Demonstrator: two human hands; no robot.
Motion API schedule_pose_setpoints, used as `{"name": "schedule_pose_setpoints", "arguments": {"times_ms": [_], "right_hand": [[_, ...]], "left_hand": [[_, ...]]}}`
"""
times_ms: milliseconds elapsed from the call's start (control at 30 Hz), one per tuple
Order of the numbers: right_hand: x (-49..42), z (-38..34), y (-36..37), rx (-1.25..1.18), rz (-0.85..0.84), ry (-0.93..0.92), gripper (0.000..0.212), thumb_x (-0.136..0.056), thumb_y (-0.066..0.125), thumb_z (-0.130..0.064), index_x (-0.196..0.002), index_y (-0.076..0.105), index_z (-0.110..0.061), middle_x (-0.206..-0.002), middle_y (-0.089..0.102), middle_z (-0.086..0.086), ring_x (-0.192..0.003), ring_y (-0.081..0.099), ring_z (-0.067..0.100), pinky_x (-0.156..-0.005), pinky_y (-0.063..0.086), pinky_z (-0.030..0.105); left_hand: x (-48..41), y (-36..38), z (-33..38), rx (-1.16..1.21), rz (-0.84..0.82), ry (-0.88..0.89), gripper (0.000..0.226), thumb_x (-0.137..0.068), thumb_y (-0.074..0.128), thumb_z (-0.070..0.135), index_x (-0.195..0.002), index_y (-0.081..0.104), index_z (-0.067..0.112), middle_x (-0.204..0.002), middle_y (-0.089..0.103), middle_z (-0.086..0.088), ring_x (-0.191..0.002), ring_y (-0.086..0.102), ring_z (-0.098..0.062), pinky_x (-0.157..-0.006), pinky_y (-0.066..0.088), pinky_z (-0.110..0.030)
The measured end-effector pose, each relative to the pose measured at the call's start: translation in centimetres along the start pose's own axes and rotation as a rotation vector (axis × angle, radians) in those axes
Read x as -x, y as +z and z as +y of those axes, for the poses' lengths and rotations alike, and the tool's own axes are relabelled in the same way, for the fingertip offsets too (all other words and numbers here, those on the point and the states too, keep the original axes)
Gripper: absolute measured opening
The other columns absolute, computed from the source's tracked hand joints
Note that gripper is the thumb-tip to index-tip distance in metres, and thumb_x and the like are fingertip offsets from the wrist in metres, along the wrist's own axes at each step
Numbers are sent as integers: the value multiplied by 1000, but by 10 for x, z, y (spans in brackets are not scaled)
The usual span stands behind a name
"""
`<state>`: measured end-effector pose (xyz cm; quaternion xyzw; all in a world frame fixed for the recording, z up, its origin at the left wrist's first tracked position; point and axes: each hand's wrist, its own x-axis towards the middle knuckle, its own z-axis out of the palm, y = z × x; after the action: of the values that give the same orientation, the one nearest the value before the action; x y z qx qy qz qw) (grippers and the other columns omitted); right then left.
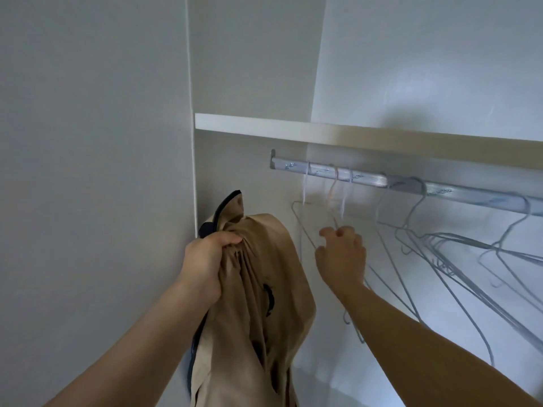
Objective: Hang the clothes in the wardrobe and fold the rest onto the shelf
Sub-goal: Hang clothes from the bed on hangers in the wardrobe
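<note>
Head view: our left hand (210, 259) grips a bunched tan garment (264, 289) and holds it up just left of our right hand (342, 257). The hands are apart. Our right hand pinches the neck of a wire hanger (331, 192) hooked on the rail (367, 177) above it. More hangers (440, 245) hang to its right, under the shelf (323, 132).

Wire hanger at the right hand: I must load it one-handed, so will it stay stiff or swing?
The wire hanger looks thin, so probably light and springy, likely flexing under the tan garment. It hangs from the rail by its hook alone, so a push would likely swing or slide it.
</note>
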<state>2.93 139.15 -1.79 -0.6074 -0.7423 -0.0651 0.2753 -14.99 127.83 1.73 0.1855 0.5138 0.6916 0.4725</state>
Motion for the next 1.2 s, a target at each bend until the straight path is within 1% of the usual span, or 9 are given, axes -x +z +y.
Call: {"name": "schedule_pose_setpoints", "arguments": {"times_ms": [67, 167, 233, 333, 400, 467, 867, 1000, 1200], "right_hand": [[-12, -17, 7, -215, -65, -57, 37, -94, 47, -22, -130, 48, -22, -129, 42, 12, -114, 44, 29, -92, 38, 33], [-19, -35, 20, -666, -407, 92, 51, -92, 46, -7, -140, 36, -20, -139, 37, 17, -116, 47, 32, -90, 43, 32], [-17, -35, 31, -786, -483, 186, 56, -89, 38, 6, -140, 36, -17, -144, 36, 16, -119, 47, 31, -92, 47, 36], [-13, -27, 39, -972, -385, 389, 51, -90, 30, 8, -133, 47, -12, -140, 43, 16, -103, 54, 25, -79, 49, 32], [-13, -20, 35, -1126, -355, 515, 47, -92, 28, 6, -131, 50, -10, -106, 57, 16, -70, 55, 20, -55, 44, 27], [-11, -11, 28, -1192, -343, 605, 46, -94, 25, 4, -130, 50, -12, -76, 51, 9, -52, 43, 15, -42, 36, 24], [28, 81, -29, -1277, -172, 864, 42, -97, 22, -5, -120, 54, -20, -61, 38, 5, -47, 33, 11, -34, 31, 19], [46, 116, -51, -1300, -71, 917, 40, -97, 23, -5, -114, 56, -19, -60, 36, 5, -46, 31, 11, -34, 30, 17], [68, 160, -81, -1297, 37, 980, 36, -98, 24, -6, -108, 57, -19, -59, 31, 4, -47, 28, 11, -32, 28, 16]], "left_hand": [[-1, 3, -2, 1, 8, -2, 30, -73, 65, 3, -103, 65, -1, -94, 69, -18, -82, 65, -34, -62, 50, -33], [0, 3, -2, 1, 14, -11, 29, -74, 64, 2, -103, 65, -1, -93, 69, -18, -80, 65, -34, -60, 50, -32], [0, 3, -2, 0, 12, -9, 28, -74, 63, 2, -102, 65, -2, -92, 69, -18, -79, 65, -34, -59, 50, -32], [-1, 6, -2, -16, -2, -8, 32, -74, 64, 2, -106, 63, -2, -97, 69, -19, -84, 65, -35, -63, 51, -34], [-1, 13, -4, -40, -6, -11, 36, -73, 65, 3, -109, 62, -2, -100, 68, -20, -87, 64, -37, -67, 52, -36], [0, 22, -7, -66, -8, -19, 39, -72, 66, 2, -110, 60, -3, -98, 67, -21, -88, 63, -37, -73, 52, -40], [14, 97, -34, -116, -227, -85, 35, -76, 63, 2, -111, 62, -2, -103, 66, -17, -83, 61, -31, -67, 50, -34], [22, 124, -43, -125, -293, -97, 39, -76, 63, 1, -115, 61, -1, -110, 66, -18, -100, 62, -34, -85, 51, -42], [38, 164, -63, -113, -394, -124, 37, -77, 63, 1, -114, 62, -1, -111, 65, -17, -102, 60, -32, -91, 49, -43]]}}
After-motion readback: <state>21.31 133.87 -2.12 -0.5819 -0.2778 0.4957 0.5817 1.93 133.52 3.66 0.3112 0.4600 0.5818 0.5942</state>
